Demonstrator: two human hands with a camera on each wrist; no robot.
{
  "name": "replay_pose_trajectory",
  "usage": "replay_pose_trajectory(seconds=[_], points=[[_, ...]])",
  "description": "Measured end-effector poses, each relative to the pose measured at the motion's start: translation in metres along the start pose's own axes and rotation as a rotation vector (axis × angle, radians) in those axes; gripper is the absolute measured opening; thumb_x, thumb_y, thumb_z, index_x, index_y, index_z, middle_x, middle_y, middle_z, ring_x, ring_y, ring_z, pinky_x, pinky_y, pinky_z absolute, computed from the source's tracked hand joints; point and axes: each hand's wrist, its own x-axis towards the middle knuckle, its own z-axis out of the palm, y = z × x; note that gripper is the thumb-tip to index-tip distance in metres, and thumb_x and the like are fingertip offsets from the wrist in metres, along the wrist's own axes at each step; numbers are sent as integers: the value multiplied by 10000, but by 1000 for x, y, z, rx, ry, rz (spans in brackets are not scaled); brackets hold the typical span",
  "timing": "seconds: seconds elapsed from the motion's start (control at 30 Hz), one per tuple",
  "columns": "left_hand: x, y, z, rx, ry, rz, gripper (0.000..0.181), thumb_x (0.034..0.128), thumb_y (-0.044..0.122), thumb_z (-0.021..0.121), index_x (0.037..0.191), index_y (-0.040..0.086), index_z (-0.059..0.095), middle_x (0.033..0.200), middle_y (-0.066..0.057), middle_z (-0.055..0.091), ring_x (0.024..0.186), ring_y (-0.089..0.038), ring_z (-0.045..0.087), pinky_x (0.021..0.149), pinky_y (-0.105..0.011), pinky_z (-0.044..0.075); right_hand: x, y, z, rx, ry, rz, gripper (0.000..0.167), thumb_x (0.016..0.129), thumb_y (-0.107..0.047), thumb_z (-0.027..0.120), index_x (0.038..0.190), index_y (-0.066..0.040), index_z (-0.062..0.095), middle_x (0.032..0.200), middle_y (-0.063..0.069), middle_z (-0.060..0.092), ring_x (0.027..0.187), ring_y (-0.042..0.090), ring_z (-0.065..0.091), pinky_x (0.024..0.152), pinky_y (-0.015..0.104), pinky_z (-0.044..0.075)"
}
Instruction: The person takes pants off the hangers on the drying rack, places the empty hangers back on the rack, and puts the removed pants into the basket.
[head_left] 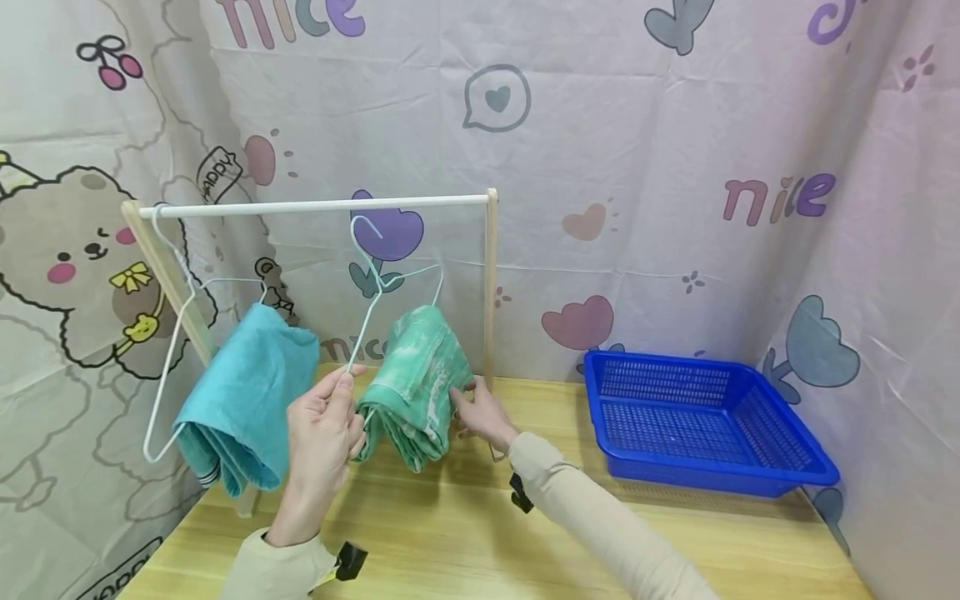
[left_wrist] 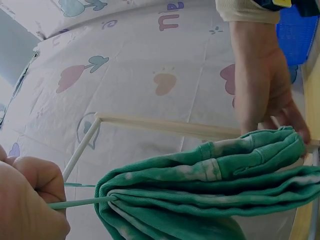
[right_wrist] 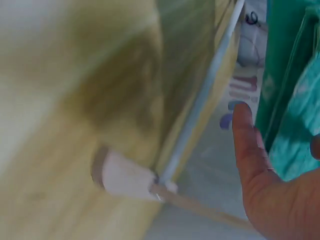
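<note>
My left hand (head_left: 322,429) grips one slanting arm of a pale wire clothes hanger (head_left: 366,321), fingers curled round it. Over the hanger hangs a folded green-and-white mottled garment (head_left: 420,375), its layers bunched together in the left wrist view. The hanger's hook stands just under the rack's white rod (head_left: 315,206) in the head view; whether they touch I cannot tell. My right hand (head_left: 480,412) is at the garment's right side, some fingers hidden behind it. In the right wrist view a finger (right_wrist: 245,140) extends straight beside the green cloth.
On the left, a folded turquoise garment (head_left: 251,383) hangs on another white hanger (head_left: 175,343) from the rod's left end. The rack's wooden post (head_left: 491,283) rises behind my right hand. A blue plastic basket (head_left: 712,479) stands at the right of the wooden table (head_left: 555,533).
</note>
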Motion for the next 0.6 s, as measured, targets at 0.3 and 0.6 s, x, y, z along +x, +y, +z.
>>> replay_pose_trajectory(seconds=[0.3, 0.6], points=[[-1, -1, 1, -19, -16, 0, 312, 1037, 259, 498, 1198, 7, 591, 471, 66, 283, 299, -62, 205, 314, -366, 86, -6, 10, 21, 502, -225, 201, 570, 1044, -484, 387, 1360, -17, 471, 1167, 177, 609, 966, 247, 633, 859, 423, 565], [1, -2, -2, 34, 7, 12, 323, 1040, 253, 489, 1206, 3, 609, 473, 61, 275, 297, -54, 206, 307, -361, 92, 1, 6, 24, 799, -94, 309, 726, 874, -566, 663, 1340, -51, 453, 1113, 70, 583, 971, 181, 614, 821, 314, 551]])
